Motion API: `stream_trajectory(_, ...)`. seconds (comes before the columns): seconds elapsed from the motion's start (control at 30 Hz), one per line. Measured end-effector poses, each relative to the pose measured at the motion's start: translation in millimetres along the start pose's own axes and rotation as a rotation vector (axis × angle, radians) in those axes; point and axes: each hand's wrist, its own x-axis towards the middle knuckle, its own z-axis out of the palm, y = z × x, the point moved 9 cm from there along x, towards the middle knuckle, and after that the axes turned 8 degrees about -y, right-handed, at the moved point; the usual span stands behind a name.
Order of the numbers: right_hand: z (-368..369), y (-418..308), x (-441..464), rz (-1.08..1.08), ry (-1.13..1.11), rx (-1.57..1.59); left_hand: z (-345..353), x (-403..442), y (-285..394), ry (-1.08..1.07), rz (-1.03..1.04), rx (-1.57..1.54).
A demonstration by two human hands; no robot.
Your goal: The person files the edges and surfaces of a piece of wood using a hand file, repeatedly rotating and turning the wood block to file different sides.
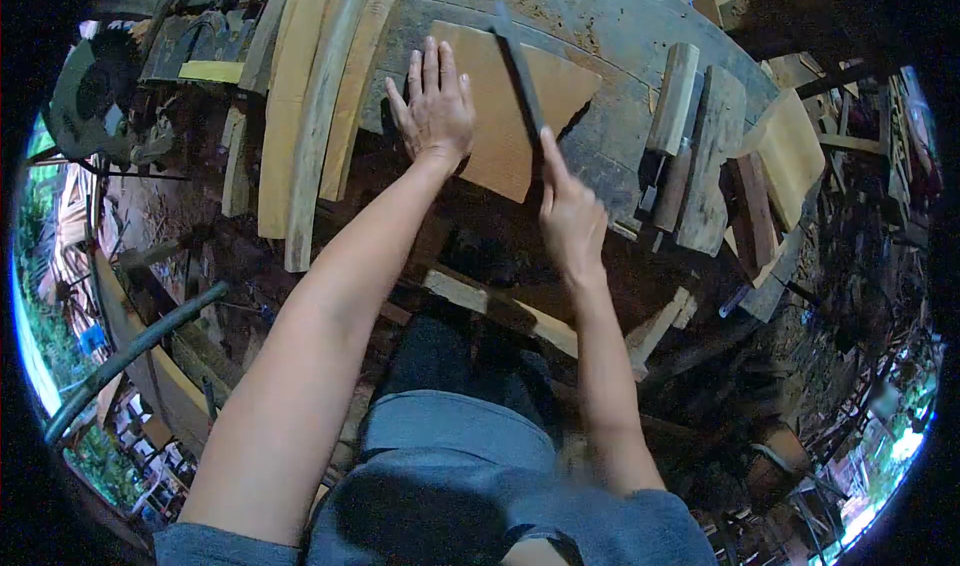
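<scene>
A thin brown sheet, which looks like cardboard (495, 116), lies on the grey workbench (620, 76), with an uneven notch in its right edge. My left hand (433, 111) presses flat on the sheet's left side, fingers stretched out. In my right hand (573, 216) is a long, narrow dark blade (520, 76), gripped at its near end with the index finger laid along it. The blade slants away over the sheet, its far end blurred. Whether it is a file, a saw or a knife I cannot tell; my fist hides the handle.
Long wooden planks (300, 96) lie left of the sheet. On the right are wood blocks (675, 101), a worn board (712, 156) and a pale wood piece (790, 156). Sawdust dots the bench's far part. A dark toothed disc (100, 81) stands at far left.
</scene>
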Motion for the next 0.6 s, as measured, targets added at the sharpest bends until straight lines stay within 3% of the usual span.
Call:
stream_trajectory(0.17, -10, 3, 25, 0.026, 0.134, -0.005, 2, 0, -3, -0.021, -0.011, 0.006)
stream_trajectory(0.37, 7, 4, -36, 0.064, -0.045, 0.022, 1, -2, -5, -0.024, -0.018, -0.031)
stream_trajectory(0.6, -21, 15, 36, 0.092, 0.194, 0.136, 1, 1, -1, 0.002, 0.023, -0.014)
